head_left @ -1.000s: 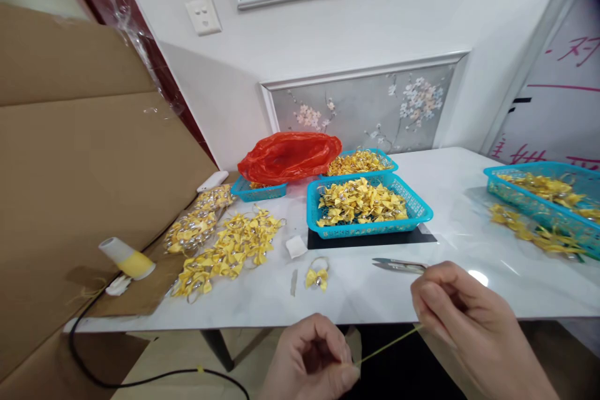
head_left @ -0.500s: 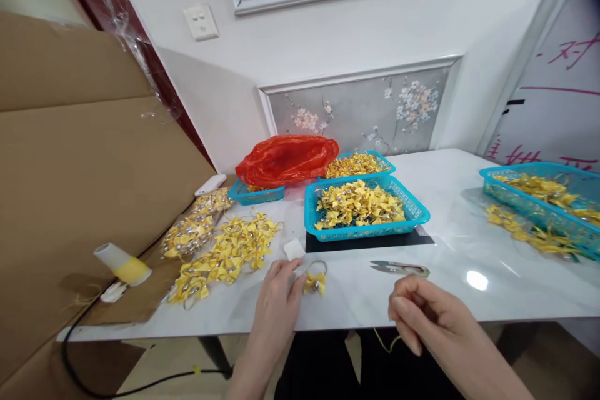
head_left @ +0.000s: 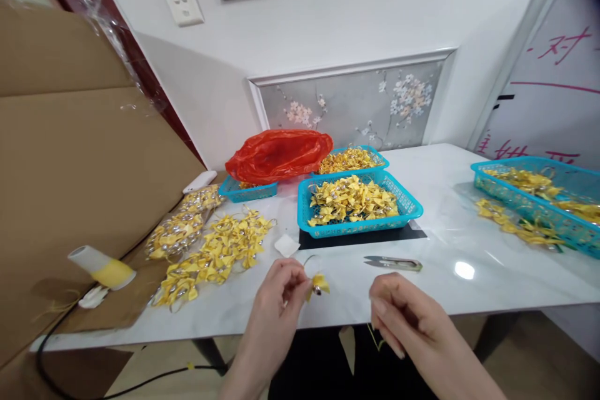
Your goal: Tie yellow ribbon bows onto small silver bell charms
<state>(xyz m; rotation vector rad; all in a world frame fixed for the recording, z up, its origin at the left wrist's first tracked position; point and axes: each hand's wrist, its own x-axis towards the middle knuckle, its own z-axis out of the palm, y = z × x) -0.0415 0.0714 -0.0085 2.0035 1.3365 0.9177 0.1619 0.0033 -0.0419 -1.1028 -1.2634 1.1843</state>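
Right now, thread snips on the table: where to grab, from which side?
Take the thread snips from above, across the wider looped end on the right. They lie flat with their length running left to right and the blade tips pointing left. The right hand is nearest.

pink handwriting on the white board [head_left: 557, 94], not legible.
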